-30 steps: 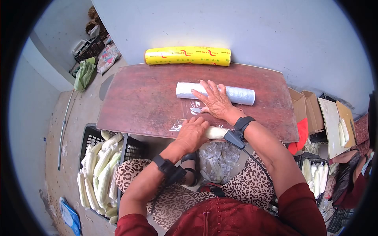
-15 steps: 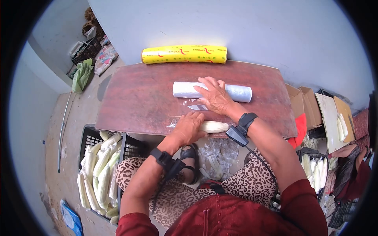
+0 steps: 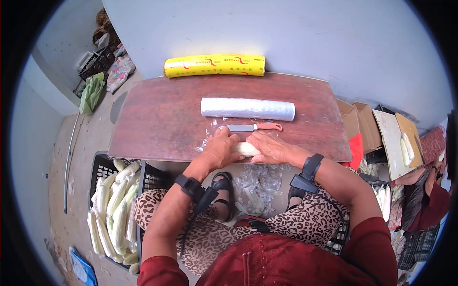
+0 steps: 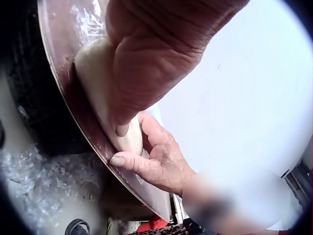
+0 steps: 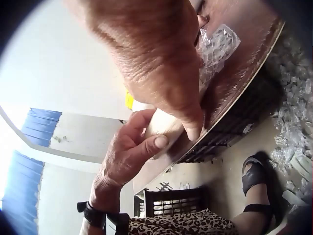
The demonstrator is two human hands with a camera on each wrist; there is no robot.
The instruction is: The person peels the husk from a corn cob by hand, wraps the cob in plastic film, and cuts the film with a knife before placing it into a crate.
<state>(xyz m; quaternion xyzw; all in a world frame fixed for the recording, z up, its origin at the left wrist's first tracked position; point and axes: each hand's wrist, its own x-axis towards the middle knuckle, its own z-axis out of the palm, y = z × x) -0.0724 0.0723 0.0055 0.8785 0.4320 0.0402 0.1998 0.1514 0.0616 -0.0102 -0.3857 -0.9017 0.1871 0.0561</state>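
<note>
A pale ear of corn (image 3: 246, 149) lies crosswise at the table's near edge, with clear film (image 5: 220, 46) about its left end. My left hand (image 3: 219, 150) grips its left part, fingers over the top and thumb along the near side. At the other end my right hand (image 3: 273, 147) holds it the same way, thumb low and fingers on the far side. Just beyond the hands lies a knife (image 3: 268, 126) with an orange handle, its blade pointing left. Behind the knife is a roll of clear plastic film (image 3: 248, 109).
A yellow printed roll (image 3: 214, 66) sits at the table's back edge against the wall. Left of the table (image 3: 157, 109), a black crate (image 3: 98, 169) is heaped with ears of corn. Film scraps (image 3: 260, 186) lie on the floor between the feet. Cardboard boxes (image 3: 365, 124) stand right.
My right hand has come off the film roll, toward me, and now holds the corn's right end. The knife, partly covered by that hand before, now shows whole. My left hand stays on the corn.
</note>
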